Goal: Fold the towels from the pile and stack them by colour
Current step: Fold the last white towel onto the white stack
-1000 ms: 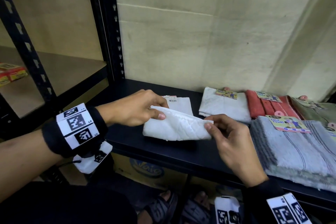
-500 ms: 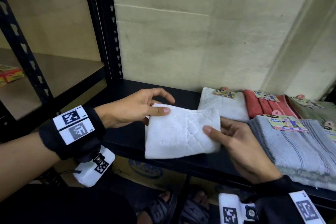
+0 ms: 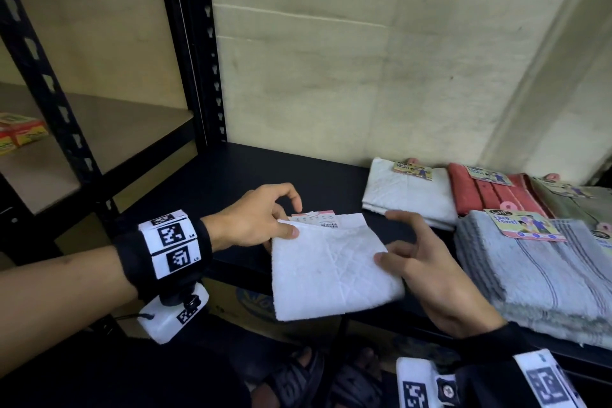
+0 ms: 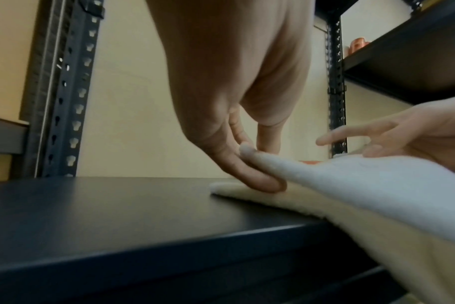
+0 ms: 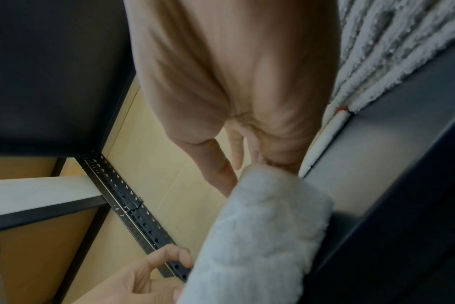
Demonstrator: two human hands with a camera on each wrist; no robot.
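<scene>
A folded white towel [image 3: 331,268] lies half over the front edge of the black shelf [image 3: 251,172]. A barcode label [image 3: 314,220] peeks out under its top layer. My left hand [image 3: 288,222] pinches the towel's far left corner, thumb on top; the left wrist view shows this hand [image 4: 247,164] on the towel [image 4: 364,185]. My right hand [image 3: 414,258] holds the right edge, thumb on top, index finger stretched out. In the right wrist view the right hand [image 5: 234,164] meets the towel [image 5: 260,236].
Along the right of the shelf lie a folded white towel [image 3: 407,195], red towels [image 3: 486,192], a green towel [image 3: 576,202] and a grey stack [image 3: 536,268], all labelled. A black upright [image 3: 188,43] stands at the left. A cardboard box [image 3: 245,301] sits below.
The towel went from a narrow fold on the shelf to being held up flat, and now hangs lower over the shelf's front edge with its label showing. My right hand shifted to the right edge.
</scene>
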